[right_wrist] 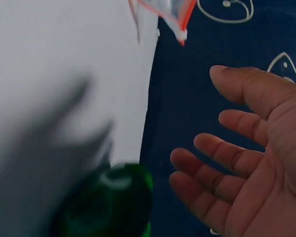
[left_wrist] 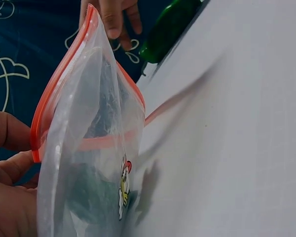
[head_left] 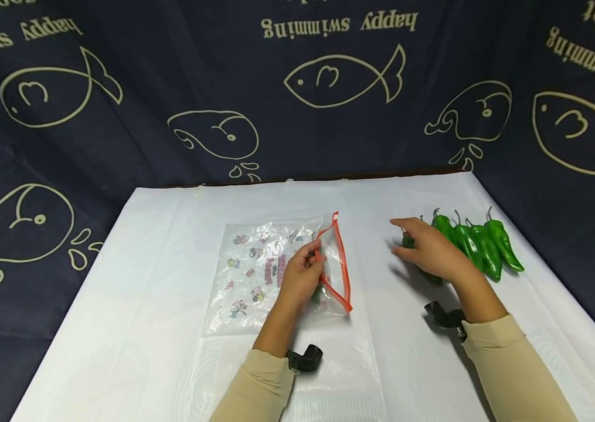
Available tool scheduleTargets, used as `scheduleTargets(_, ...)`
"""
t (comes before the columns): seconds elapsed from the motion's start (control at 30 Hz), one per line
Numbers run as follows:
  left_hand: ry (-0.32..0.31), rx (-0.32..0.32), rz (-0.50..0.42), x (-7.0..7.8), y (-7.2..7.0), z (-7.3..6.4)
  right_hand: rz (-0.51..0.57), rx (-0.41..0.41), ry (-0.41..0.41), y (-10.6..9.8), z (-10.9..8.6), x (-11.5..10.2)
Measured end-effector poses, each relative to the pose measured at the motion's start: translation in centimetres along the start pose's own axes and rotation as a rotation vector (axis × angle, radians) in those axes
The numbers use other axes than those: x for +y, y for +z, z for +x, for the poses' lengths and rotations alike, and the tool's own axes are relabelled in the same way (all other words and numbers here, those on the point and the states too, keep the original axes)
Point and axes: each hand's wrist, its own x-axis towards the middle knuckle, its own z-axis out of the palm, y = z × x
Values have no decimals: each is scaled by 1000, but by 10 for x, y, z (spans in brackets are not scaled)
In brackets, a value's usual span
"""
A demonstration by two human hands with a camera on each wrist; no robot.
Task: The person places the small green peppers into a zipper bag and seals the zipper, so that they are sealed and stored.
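A clear zip-lock bag (head_left: 247, 275) with small cartoon prints lies on the table, its red-edged mouth (head_left: 344, 264) parted and facing right. My left hand (head_left: 302, 275) pinches one red edge of that mouth between thumb and fingers. Through the plastic shows a blurred green shape (left_wrist: 91, 192), probably a green pepper. To the right, my right hand (head_left: 431, 249) hovers over the table with its fingers spread, holding nothing. Several green peppers (head_left: 489, 249) lie side by side beyond it. Nearest to that hand is another green pepper (right_wrist: 111, 200), partly hidden in the head view.
A white cloth covers the table (head_left: 133, 281). Under the bag a clear plastic sheet (head_left: 339, 375) seems to extend toward me. Dark blue fabric (head_left: 213, 70) with fish prints hangs behind and at the sides. Each wrist bears a black camera mount (head_left: 305, 358).
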Motion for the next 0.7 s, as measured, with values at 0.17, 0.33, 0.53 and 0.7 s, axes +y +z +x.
scheduleTargets(0.17,18,4,-8,-2,0,-1,-69,-5,54,-7,-9,8)
scheduleTargets(0.33,22,2,-3,-3,0,0,-100,-14,92,-9,-14,16)
scheduleTargets(0.53,15,2,-1,-3,0,0,-123,-42,113,-9,-16,24)
scheduleTargets(0.7,22,-2,1,-2,0,-1,-148,-42,102,-6,-16,28)
